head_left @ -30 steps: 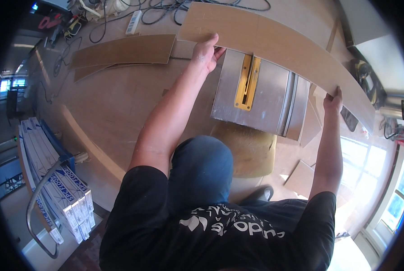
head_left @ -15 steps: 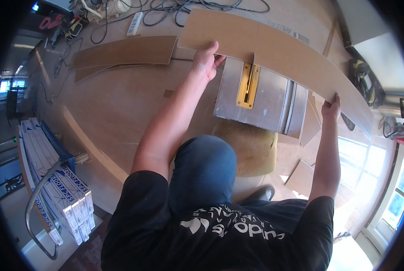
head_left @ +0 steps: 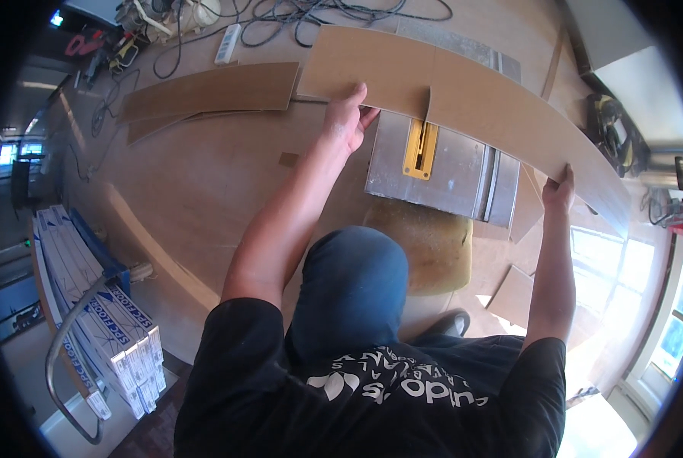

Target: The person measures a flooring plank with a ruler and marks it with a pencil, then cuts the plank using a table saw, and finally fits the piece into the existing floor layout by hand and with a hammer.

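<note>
A long brown floor plank (head_left: pixel 494 103) lies across the metal table saw (head_left: pixel 463 172), in both my hands. My left hand (head_left: pixel 347 120) pinches its near edge towards the left end, thumb on top and fingers underneath. Further right, my right hand (head_left: pixel 560 189) grips the same edge with the thumb uppermost. The saw blade (head_left: pixel 429 103) stands up at the plank's near edge, in line with the yellow slotted insert (head_left: pixel 420 149). A faint line crosses the plank's face just beyond the blade. Most of the fingers are hidden beneath the plank.
Other brown planks (head_left: pixel 212 90) lie on the floor at left. Black cables (head_left: pixel 341 11) and a white power strip (head_left: pixel 228 43) are at the back. Stacked flooring boxes (head_left: pixel 101 305) stand at lower left. A yellowish block (head_left: pixel 433 252) sits before the saw; an offcut (head_left: pixel 511 294) lies nearby.
The plank has shifted slightly towards me with both hands still on it. More of the saw table now shows beyond its far edge.
</note>
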`<action>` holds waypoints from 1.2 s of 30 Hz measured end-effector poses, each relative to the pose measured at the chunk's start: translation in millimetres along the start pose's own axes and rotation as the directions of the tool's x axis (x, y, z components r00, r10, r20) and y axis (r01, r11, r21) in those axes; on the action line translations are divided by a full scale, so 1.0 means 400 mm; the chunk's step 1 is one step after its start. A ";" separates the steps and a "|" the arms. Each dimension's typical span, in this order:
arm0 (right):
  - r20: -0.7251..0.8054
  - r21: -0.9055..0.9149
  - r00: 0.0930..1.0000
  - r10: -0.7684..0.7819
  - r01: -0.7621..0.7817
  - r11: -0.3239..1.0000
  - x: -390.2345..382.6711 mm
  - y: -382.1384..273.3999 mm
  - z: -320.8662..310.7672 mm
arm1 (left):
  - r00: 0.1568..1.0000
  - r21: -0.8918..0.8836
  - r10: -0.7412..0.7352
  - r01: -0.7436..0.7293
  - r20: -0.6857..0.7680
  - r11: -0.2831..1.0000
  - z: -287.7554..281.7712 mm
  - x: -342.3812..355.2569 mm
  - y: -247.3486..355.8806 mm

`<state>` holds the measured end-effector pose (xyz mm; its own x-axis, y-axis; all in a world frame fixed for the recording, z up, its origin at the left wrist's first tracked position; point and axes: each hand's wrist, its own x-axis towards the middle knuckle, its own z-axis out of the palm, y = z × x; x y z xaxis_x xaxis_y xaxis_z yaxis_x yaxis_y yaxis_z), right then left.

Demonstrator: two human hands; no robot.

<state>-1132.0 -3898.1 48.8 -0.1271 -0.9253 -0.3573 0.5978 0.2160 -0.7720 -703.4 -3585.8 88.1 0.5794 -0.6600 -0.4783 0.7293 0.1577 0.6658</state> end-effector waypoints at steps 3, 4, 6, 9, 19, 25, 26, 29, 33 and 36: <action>0.015 0.005 1.000 0.002 -0.002 1.000 -0.022 0.007 -0.011 | 1.000 -0.015 -0.020 0.021 0.012 1.000 -0.026 -0.003 -0.003; 0.007 0.002 1.000 0.006 -0.006 1.000 -0.032 0.008 -0.012 | 1.000 -0.012 -0.022 0.022 0.012 1.000 -0.027 -0.010 -0.004; -0.024 -0.005 1.000 0.015 -0.015 1.000 -0.052 0.009 -0.013 | 1.000 -0.017 -0.006 0.006 0.009 1.000 -0.030 -0.028 -0.006; -0.044 -0.008 0.999 0.020 -0.021 1.000 -0.068 0.002 -0.021 | 1.000 -0.018 0.005 -0.005 -0.008 1.000 -0.024 -0.051 -0.009; 0.016 -0.023 0.999 0.032 -0.031 0.999 -0.089 -0.008 -0.066 | 0.999 0.007 -0.016 0.017 -0.038 1.000 -0.037 -0.092 -0.020; 0.003 0.003 0.999 0.045 -0.045 0.999 -0.112 -0.013 -0.071 | 0.999 -0.004 -0.021 0.020 -0.041 1.000 -0.052 -0.104 -0.030; 0.000 0.004 0.999 0.046 -0.046 0.999 -0.117 -0.013 -0.072 | 0.999 -0.007 -0.017 0.017 -0.049 1.000 -0.058 -0.105 -0.033; -0.006 -0.004 0.999 0.043 -0.043 0.999 -0.118 -0.016 -0.084 | 0.999 -0.008 -0.015 0.014 -0.043 1.000 -0.063 -0.116 -0.039; 0.006 -0.004 0.999 0.033 -0.033 0.999 -0.127 -0.016 -0.102 | 0.999 -0.020 -0.027 0.026 -0.037 0.999 -0.070 -0.134 -0.038; 0.004 -0.013 0.999 0.033 -0.033 0.999 -0.148 -0.019 -0.108 | 0.998 -0.001 0.001 -0.001 -0.062 1.000 -0.060 -0.160 -0.041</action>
<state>-1163.3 -3831.6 53.2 -0.1043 -0.9189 -0.3805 0.5915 0.2502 -0.7665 -743.6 -3528.4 94.0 0.6011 -0.6134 -0.5123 0.7294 0.1592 0.6653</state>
